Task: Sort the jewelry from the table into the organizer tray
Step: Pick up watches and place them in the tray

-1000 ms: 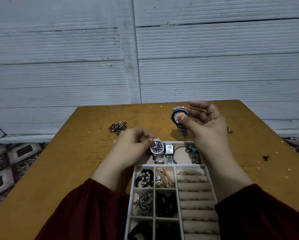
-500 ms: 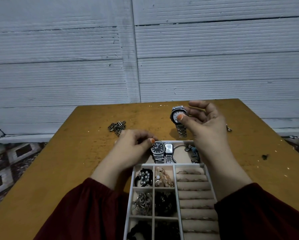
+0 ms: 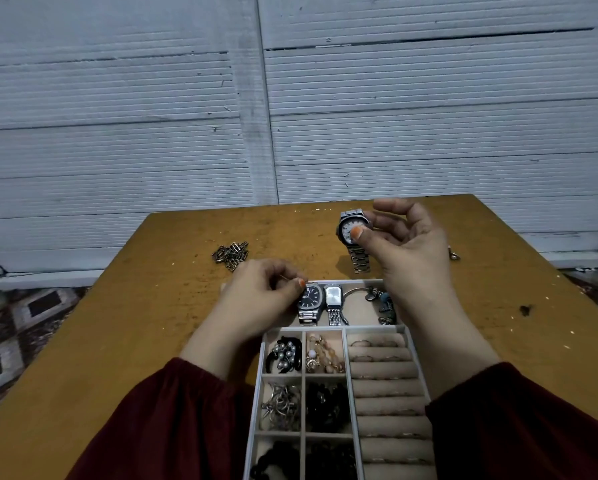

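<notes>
A white organizer tray [image 3: 346,328] lies on the wooden table [image 3: 124,327] in front of me. In its far compartment are a dark-faced silver watch [image 3: 310,300], a small rectangular watch [image 3: 333,296] and a charm bracelet [image 3: 377,298]. My left hand [image 3: 259,299] has curled fingers, and its thumb and fingers pinch the dark-faced watch at its left edge. My right hand [image 3: 408,244] holds a white-faced silver watch [image 3: 350,231] upright above the table, just beyond the tray, with its band hanging down.
A pile of small metal links [image 3: 231,254] lies on the table beyond my left hand. A small metal piece [image 3: 454,255] sits by the right edge. Other tray compartments hold beads, hoops, dark pieces and ring rolls [image 3: 384,372]. A white ribbed wall stands behind.
My left hand has set the dark-faced watch lower and flatter into the far compartment beside the rectangular watch. My right hand and its watch have barely moved.
</notes>
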`<state>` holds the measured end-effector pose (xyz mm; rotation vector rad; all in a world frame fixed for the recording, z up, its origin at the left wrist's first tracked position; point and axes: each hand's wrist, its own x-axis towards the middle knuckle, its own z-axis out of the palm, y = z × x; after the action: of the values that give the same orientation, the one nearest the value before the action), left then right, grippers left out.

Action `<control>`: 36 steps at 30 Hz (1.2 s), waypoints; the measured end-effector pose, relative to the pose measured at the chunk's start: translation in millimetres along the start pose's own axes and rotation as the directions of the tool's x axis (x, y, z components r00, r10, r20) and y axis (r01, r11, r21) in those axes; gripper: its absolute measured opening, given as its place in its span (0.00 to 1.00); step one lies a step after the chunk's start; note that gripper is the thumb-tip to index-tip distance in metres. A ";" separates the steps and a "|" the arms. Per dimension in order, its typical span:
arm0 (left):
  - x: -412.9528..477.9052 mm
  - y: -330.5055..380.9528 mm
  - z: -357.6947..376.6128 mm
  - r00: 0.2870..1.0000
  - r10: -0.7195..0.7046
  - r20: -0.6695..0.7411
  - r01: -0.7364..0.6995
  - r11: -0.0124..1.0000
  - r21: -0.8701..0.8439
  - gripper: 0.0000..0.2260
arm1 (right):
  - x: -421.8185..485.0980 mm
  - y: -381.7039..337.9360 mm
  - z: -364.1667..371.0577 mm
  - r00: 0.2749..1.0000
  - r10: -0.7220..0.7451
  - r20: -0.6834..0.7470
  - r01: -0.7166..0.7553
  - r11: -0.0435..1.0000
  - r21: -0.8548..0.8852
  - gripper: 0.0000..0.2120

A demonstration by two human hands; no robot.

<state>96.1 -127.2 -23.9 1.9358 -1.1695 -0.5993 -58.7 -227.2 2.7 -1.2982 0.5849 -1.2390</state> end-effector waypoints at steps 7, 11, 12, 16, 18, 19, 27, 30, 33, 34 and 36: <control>-1.9 4.6 2.4 0.998 -0.004 -0.055 0.007 0.998 0.065 0.09 | -0.2 1.2 -0.4 1.000 0.024 0.002 -0.024 1.000 -0.006 0.17; -4.4 9.6 2.8 0.997 -0.011 -0.076 0.017 0.996 0.085 0.10 | -0.6 1.2 -1.2 0.999 0.037 0.006 -0.037 0.999 -0.016 0.17; -4.6 10.1 2.6 0.997 -0.016 -0.078 0.023 0.996 0.089 0.10 | -0.6 1.1 -1.2 0.999 0.036 0.005 -0.036 0.999 -0.020 0.17; -6.2 12.0 2.1 0.997 -0.019 -0.074 0.026 0.995 0.098 0.10 | -0.3 0.7 -0.7 1.000 0.028 0.004 -0.028 1.000 -0.013 0.17; -6.6 12.3 2.2 0.997 -0.013 -0.074 0.019 0.996 0.092 0.10 | -0.3 0.5 -1.0 1.000 0.029 0.006 -0.029 0.999 -0.017 0.17; -6.5 12.3 2.2 0.997 -0.010 -0.078 0.017 0.996 0.087 0.10 | -0.3 0.4 -1.1 0.999 0.031 0.008 -0.031 0.999 -0.017 0.17; -5.8 11.3 4.0 0.992 -0.021 -0.121 0.034 0.993 0.110 0.10 | 0.6 1.3 -0.6 1.000 0.013 0.003 -0.013 1.000 -0.013 0.17; -4.4 8.0 2.8 0.994 -0.009 -0.113 0.021 0.994 0.107 0.05 | 0.9 2.1 -0.7 1.000 0.015 0.005 -0.014 1.000 -0.014 0.17; -6.7 10.3 -3.6 0.998 -0.050 -0.031 0.049 0.998 -0.031 0.02 | 1.1 2.5 -1.7 1.000 0.018 0.003 -0.018 1.000 -0.018 0.18; -8.8 12.0 -6.9 0.998 -0.058 0.023 0.059 0.995 -0.083 0.04 | 1.0 2.2 -1.8 1.000 0.017 0.001 -0.017 1.000 -0.015 0.17; -13.2 14.5 -13.4 0.988 -0.054 0.144 0.071 0.990 -0.118 0.12 | 0.8 2.3 -2.0 1.000 0.011 -0.001 -0.011 1.000 -0.010 0.17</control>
<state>92.1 -114.5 -4.3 1.8553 -1.1327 -0.8338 -59.4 -229.1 0.4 -1.3019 0.5989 -1.2291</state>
